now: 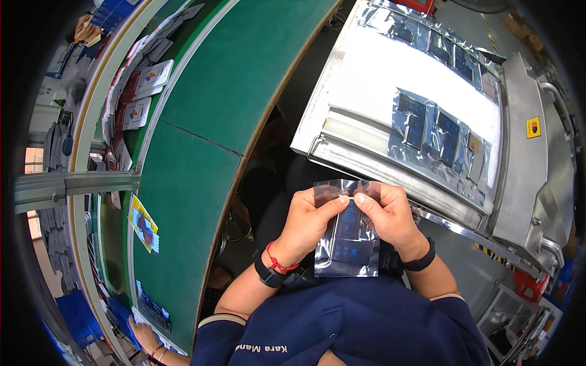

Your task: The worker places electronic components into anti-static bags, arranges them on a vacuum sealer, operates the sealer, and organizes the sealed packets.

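Currently | my left hand (307, 222), right hand (395, 221) are pinching a clear bag (348, 239), apparently pending | other bags (447, 139) lying ahead-right of them

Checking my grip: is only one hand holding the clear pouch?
No, the left hand and right hand both hold the clear pouch near its top.

A navy-blue shirt (378, 311) is worn, spread across the lower centre of the frame. Its short sleeves (210, 334) are edged with thin cream trim (221, 318), and pale lettering (261, 349) is set on its chest, lower left of centre. The left wrist (284, 251) is circled by a black strap (267, 274) with a chunky dark piece and by a knotted red cord bracelet (276, 262). The right wrist (415, 247) is ringed by a plain black band (422, 258).
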Motion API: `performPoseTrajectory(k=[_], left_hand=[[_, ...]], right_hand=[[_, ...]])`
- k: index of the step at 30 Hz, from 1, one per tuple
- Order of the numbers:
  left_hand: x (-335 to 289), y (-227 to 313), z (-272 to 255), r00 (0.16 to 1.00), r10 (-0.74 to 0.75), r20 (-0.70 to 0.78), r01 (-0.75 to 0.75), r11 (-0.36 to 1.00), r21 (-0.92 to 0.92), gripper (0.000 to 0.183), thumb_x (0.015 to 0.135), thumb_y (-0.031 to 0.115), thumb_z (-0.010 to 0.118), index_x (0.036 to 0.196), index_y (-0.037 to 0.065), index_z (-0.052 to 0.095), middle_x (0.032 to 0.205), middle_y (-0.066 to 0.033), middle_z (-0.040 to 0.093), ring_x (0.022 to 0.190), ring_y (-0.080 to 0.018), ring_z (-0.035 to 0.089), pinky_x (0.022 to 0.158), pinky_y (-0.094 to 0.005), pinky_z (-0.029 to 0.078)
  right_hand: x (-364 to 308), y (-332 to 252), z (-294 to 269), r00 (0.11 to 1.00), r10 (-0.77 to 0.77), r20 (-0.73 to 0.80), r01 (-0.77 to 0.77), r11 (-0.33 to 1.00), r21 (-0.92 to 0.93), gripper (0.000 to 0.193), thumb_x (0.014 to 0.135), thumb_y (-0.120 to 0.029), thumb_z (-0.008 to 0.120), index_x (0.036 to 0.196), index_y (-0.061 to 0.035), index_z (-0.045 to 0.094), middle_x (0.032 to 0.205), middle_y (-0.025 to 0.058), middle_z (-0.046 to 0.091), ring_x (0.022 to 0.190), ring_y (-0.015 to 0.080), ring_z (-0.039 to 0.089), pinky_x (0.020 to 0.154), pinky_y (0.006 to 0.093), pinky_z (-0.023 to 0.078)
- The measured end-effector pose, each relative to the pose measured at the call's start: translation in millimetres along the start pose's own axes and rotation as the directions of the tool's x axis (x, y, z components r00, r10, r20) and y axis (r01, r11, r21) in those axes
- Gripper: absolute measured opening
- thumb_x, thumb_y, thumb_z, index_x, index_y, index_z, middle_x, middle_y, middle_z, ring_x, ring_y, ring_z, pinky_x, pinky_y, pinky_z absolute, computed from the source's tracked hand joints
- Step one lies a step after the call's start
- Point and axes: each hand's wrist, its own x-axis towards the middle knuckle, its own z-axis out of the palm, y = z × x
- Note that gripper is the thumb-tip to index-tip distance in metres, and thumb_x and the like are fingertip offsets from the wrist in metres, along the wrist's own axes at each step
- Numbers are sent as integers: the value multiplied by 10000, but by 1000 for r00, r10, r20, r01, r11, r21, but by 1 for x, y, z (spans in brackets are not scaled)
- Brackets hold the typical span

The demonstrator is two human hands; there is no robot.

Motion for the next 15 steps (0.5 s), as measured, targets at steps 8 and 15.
performPoseTrajectory(k=[8,15], left_hand=[[1,2,-5,995,-96,-7,95,989,-116,182,897,105,524,936,-34,634,843,-43,656,719,-70,584,644,-201,460],[2,-2,-7,999,7,32,-6,999,-52,147,892,91,548,949,-19,626,865,-28,645,754,-58,566,670,-202,459]], right_hand=[[1,-5,0,996,63,58,-76,959,273,182,920,-128,513,866,8,621,742,-31,585,641,12,477,561,192,401],[4,-4,-2,999,-14,38,14,1000,6,117,850,-95,607,821,18,616,698,-17,572,623,15,465,530,197,390]])
